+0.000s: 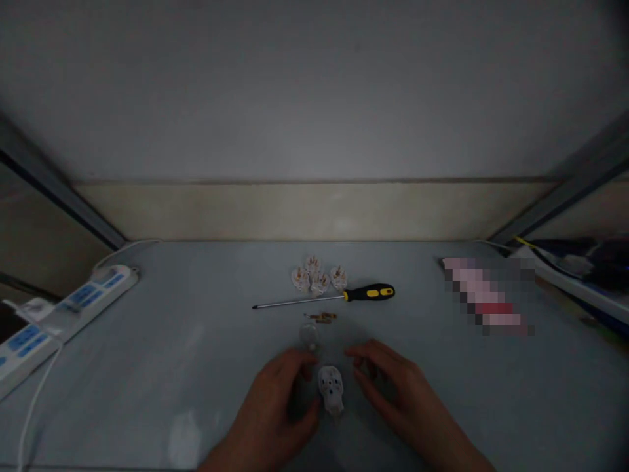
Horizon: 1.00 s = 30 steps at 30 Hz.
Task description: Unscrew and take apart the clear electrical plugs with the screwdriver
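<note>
A white plug body with dark holes lies on the table between my two hands. My left hand curves around its left side, thumb and index finger apart; the thumb tip is close to the plug body, and I cannot tell whether it touches. Just above the left fingertips is a clear plastic cover. On the other side my right hand is half curled, thumb and index finger apart, with nothing visible between them. Small brass pins lie beyond the cover. A screwdriver with a black and yellow handle lies behind them.
Several white plug pieces with brass prongs sit behind the screwdriver shaft. At the left edge runs a white power strip with a cord. A pixelated pink item lies at the right, near cables. A wall closes off the back.
</note>
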Motion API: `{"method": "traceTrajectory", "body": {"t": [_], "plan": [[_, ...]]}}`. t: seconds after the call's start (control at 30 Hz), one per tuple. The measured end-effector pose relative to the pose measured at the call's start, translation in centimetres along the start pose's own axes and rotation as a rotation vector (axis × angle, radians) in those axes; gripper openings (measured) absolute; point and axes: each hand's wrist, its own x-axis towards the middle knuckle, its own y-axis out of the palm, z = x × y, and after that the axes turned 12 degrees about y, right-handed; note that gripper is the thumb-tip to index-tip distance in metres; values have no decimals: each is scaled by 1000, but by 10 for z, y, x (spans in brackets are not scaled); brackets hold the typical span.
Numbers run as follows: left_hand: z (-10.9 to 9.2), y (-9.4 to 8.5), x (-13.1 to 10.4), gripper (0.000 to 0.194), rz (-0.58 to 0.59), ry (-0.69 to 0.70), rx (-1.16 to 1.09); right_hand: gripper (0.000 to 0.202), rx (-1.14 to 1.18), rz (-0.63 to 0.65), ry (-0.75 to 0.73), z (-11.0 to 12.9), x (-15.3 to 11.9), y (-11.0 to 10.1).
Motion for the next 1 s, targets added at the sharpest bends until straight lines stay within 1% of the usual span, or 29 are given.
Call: {"method": "traceTrajectory", "body": {"t": [0.1, 0.17, 0.3, 0.4, 0.53, 0.63, 0.77, 0.83, 1.0], "plan": [[0, 9, -4, 37, 9, -31, -11, 24, -22, -4, 0, 4, 13, -1], [-1, 12, -3, 33, -9, -51, -32, 24, -51, 5, 0, 7, 22, -2], [1, 17, 0, 26, -129, -60, -19, 24, -104, 21, -24, 10, 35, -2], [5, 21, -1, 20, -194, -24, 18, 25, -134, 9, -43, 11, 41, -4], [7, 23, -2, 22, -155, 42, 47, 28, -155, 25, -65, 9, 46, -8], [7, 22, -1, 23, -150, 75, 76, 25, -123, 17, -36, 4, 50, -8], [6, 20, 2, 30, -160, 107, 98, 21, -48, -28, -17, -9, 55, -2], [5, 20, 2, 37, -146, 119, 107, 19, -38, -62, -14, -15, 58, 0], [7, 21, -4, 69, -85, 119, 164, 19, -70, -125, 18, -27, 63, 0]]}}
